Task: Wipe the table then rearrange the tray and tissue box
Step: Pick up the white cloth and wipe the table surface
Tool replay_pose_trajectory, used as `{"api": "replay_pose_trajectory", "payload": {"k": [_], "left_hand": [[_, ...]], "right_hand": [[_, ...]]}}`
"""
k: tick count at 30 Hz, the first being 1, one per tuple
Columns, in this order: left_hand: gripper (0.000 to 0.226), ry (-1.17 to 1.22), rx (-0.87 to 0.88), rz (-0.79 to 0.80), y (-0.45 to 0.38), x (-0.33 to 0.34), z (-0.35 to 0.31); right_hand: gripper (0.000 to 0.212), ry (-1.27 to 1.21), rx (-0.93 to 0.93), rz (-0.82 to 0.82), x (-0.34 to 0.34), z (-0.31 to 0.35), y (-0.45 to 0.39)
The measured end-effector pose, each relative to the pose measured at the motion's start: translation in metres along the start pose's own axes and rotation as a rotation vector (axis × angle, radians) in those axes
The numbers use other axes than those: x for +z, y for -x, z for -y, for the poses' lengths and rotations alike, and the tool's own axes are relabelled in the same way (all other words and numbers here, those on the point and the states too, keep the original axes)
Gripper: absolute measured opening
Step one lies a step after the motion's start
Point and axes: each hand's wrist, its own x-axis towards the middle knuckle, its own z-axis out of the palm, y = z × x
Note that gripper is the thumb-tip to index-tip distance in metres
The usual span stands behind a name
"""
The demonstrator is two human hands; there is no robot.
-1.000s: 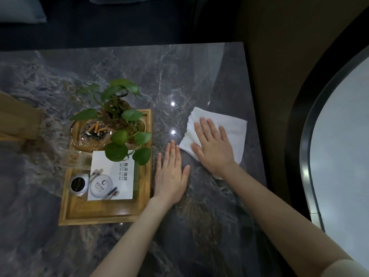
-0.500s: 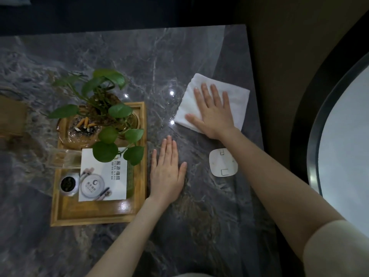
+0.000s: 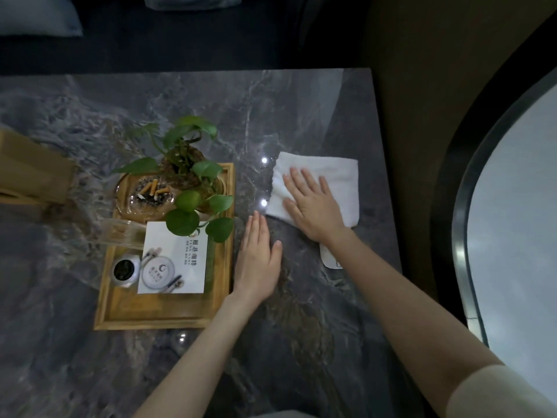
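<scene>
A white cloth point(image 3: 337, 176) lies flat on the dark marble table point(image 3: 301, 110) near its right edge. My right hand point(image 3: 313, 206) presses flat on the cloth, fingers spread. My left hand point(image 3: 256, 260) rests flat on the table, fingers together, right beside the wooden tray point(image 3: 156, 315). The tray holds a potted green plant point(image 3: 187, 164), a glass ashtray with cigarette butts point(image 3: 144, 194), a white card point(image 3: 174, 260) and a small round tin point(image 3: 125, 270). A tan tissue box point(image 3: 30, 173) sits at the left edge of view.
A small white square pad point(image 3: 330, 260) lies on the table, partly hidden under my right forearm. The table's right edge runs close to the cloth. A curved dark-rimmed pale surface point(image 3: 512, 206) fills the right side. A clear acrylic holder point(image 3: 120, 233) stands in the tray.
My right hand and the cloth slid back toward me and a little right after having pushed away; my forearm now covers most of the white pad. My left hand stays beside the tray.
</scene>
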Motion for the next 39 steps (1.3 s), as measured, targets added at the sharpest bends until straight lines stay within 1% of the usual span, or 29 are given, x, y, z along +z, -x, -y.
{"api": "replay_pose_trajectory", "payload": {"k": [3, 5, 8, 10, 11, 13, 15, 16, 18, 19, 21, 23, 24, 25, 26, 27, 28, 30, 31, 32, 33, 34, 35, 38, 39], "left_hand": [[0.055, 0.159, -0.043, -0.02, 0.006, -0.008, -0.003], [0.052, 0.241, -0.066, -0.023, 0.011, -0.015, -0.003], [0.05, 0.388, -0.105, 0.028, 0.017, -0.025, -0.002], [0.044, 0.443, -0.122, 0.036, 0.021, -0.029, 0.002], [0.042, 0.446, -0.134, 0.031, 0.024, -0.031, 0.002], [0.044, 0.457, -0.176, 0.026, 0.031, -0.034, 0.004], [0.045, 0.471, -0.193, 0.02, 0.037, -0.038, 0.003], [0.044, 0.471, -0.171, 0.019, 0.04, -0.04, 0.002], [0.042, 0.519, -0.154, 0.026, 0.044, -0.044, 0.003], [0.042, 0.579, -0.184, 0.032, 0.047, -0.047, 0.004], [0.046, 0.701, -0.22, 0.06, 0.053, -0.052, 0.003], [0.062, 0.789, -0.242, 0.104, 0.059, -0.054, 0.004], [0.068, 0.832, -0.246, 0.131, 0.059, -0.051, 0.008], [0.062, 0.888, -0.247, 0.16, 0.063, -0.052, 0.006], [0.044, 0.946, -0.232, 0.198, 0.066, -0.052, 0.005], [0.032, 0.989, -0.215, 0.244, 0.07, -0.053, 0.005], [0.029, 1.025, -0.202, 0.279, 0.072, -0.053, 0.008], [0.035, 1.039, -0.17, 0.293, 0.08, -0.058, 0.01], [0.036, 1.039, -0.151, 0.294, 0.084, -0.063, 0.009], [0.034, 1.03, -0.142, 0.298, 0.088, -0.069, 0.008], [0.032, 1.009, -0.139, 0.304, 0.092, -0.075, 0.007], [0.032, 0.982, -0.13, 0.302, 0.095, -0.082, 0.009], [0.033, 0.969, -0.112, 0.306, 0.099, -0.09, 0.01], [0.025, 0.976, -0.092, 0.292, 0.108, -0.119, 0.025], [0.023, 0.972, -0.091, 0.291, 0.111, -0.129, 0.032]], "right_hand": [[0.05, -0.047, -0.08, 0.076, 0.004, 0.013, 0.022], [0.049, -0.146, -0.128, 0.112, 0.007, 0.021, 0.038], [0.045, -0.324, -0.124, 0.151, 0.007, 0.033, 0.055], [0.044, -0.372, -0.112, 0.166, 0.006, 0.042, 0.065], [0.044, -0.403, -0.105, 0.166, 0.006, 0.047, 0.072], [0.044, -0.489, -0.032, 0.187, 0.009, 0.054, 0.085], [0.044, -0.623, 0.114, 0.194, 0.011, 0.06, 0.098], [0.042, -0.74, 0.205, 0.175, 0.009, 0.064, 0.105], [0.033, -1.058, 0.395, 0.105, 0.001, 0.069, 0.115], [0.028, -1.226, 0.508, 0.088, -0.004, 0.071, 0.119], [0.026, -1.513, 0.685, 0.106, -0.006, 0.066, 0.125], [0.029, -1.789, 0.764, 0.215, -0.01, 0.061, 0.132], [0.032, -1.926, 0.757, 0.262, -0.014, 0.06, 0.136], [0.035, -2.015, 0.737, 0.272, -0.017, 0.06, 0.139], [0.036, -2.064, 0.689, 0.24, -0.018, 0.059, 0.141], [0.034, -2.127, 0.657, 0.212, -0.02, 0.059, 0.144], [0.031, -2.166, 0.629, 0.18, -0.023, 0.062, 0.147], [0.037, -2.188, 0.6, 0.127, -0.032, 0.071, 0.151], [0.032, -2.197, 0.601, 0.122, -0.035, 0.075, 0.152], [0.02, -2.203, 0.602, 0.095, -0.038, 0.079, 0.153], [0.018, -2.158, 0.651, 0.022, -0.042, 0.085, 0.152], [0.034, -2.16, 0.681, -0.033, -0.045, 0.09, 0.15], [0.044, -2.211, 0.664, -0.043, -0.047, 0.096, 0.15], [0.042, -2.251, 0.623, 0.013, -0.048, 0.116, 0.148], [0.047, -2.235, 0.614, 0.021, -0.047, 0.123, 0.146]]}}
